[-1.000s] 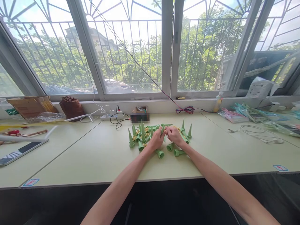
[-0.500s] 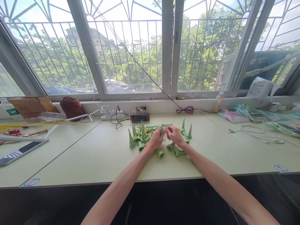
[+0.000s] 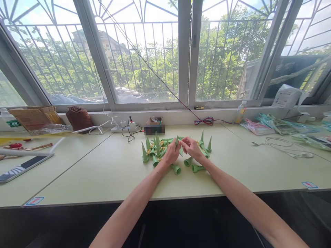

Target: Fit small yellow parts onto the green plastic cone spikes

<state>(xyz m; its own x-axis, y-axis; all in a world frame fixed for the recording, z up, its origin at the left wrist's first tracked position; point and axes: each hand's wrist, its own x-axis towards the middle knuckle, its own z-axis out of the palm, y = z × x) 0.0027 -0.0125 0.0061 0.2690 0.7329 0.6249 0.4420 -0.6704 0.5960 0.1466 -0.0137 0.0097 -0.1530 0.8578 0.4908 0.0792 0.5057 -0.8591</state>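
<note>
A heap of green plastic cones (image 3: 157,150) mixed with small yellowish pieces lies on the pale table (image 3: 108,172) below the window. Some cones stand upright (image 3: 209,144), others lie on their sides (image 3: 176,169). My left hand (image 3: 171,153) is closed around one green cone whose tip pokes up above the fingers. My right hand (image 3: 191,147) meets it from the right, its fingertips pinched at that same cone. Both hands hover just over the middle of the heap.
A power strip with cables (image 3: 121,129) and a small box (image 3: 154,125) sit behind the heap. A tablet (image 3: 24,165) and cardboard box (image 3: 31,117) lie at the left. Packets (image 3: 281,127), a bottle (image 3: 240,113) and a white cable (image 3: 281,146) are at the right.
Both hands have lifted slightly off the heap, and the cone in my left hand has turned more upright. Nothing else has moved.
</note>
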